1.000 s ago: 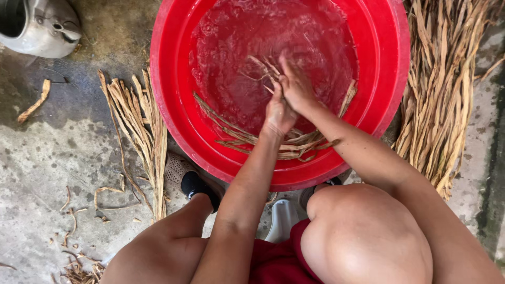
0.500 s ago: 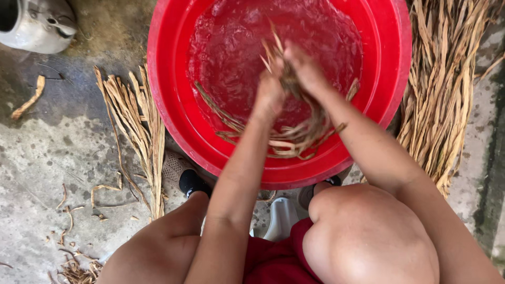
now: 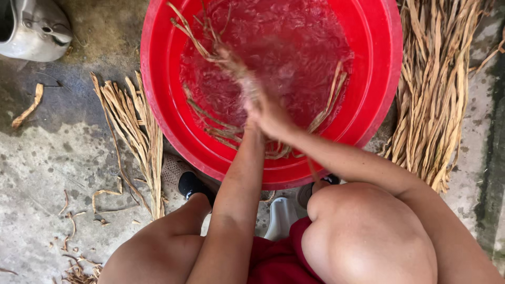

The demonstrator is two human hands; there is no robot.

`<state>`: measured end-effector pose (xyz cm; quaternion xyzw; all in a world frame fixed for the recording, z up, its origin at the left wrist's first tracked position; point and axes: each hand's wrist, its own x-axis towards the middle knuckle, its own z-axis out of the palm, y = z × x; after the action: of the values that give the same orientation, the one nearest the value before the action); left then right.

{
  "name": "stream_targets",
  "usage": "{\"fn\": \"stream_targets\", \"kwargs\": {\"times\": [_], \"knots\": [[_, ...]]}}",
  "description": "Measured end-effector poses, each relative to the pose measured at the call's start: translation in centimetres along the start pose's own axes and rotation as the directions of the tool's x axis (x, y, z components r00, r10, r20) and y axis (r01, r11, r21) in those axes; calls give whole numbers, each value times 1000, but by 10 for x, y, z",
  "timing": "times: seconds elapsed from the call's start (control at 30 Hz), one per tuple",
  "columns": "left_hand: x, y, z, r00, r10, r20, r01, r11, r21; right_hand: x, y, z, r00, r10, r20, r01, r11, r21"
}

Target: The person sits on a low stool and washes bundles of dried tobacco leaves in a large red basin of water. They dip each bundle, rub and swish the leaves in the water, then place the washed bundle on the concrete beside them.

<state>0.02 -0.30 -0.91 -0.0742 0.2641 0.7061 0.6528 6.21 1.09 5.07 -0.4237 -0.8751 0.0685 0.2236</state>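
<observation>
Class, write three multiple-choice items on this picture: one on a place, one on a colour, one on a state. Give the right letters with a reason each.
1. Where does the large pile of dry strips lie?
A. in the kettle
B. on the floor right of the basin
C. on the knee

2. What colour is the basin?
A. blue
B. red
C. white

3. How is the water in the basin?
A. frozen
B. rippled
C. drained

Answers: 1 B, it lies on concrete beside the rim; 2 B, its wall is bright red; 3 B, its surface is broken where both hands grip wet strips.
</observation>
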Motion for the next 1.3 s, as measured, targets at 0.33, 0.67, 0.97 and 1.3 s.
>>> {"fn": "stream_targets", "kwargs": {"times": [0.33,0.67,0.97,1.3], "knots": [[2,2,50,976,-216,-9,216,972,94,40,62,10,804,365,470,-498,845,194],[2,11,40,950,244,194,-264,961,87,19,28,18,862,143,486,-338,877,341],[-1,-2,37,977,-197,85,189,977,96,32,21,-19,731,330,597,-649,605,460],[17,18,79,970,-210,-123,231,629,742,50,100,15,738,338,584,-639,628,444]]}}
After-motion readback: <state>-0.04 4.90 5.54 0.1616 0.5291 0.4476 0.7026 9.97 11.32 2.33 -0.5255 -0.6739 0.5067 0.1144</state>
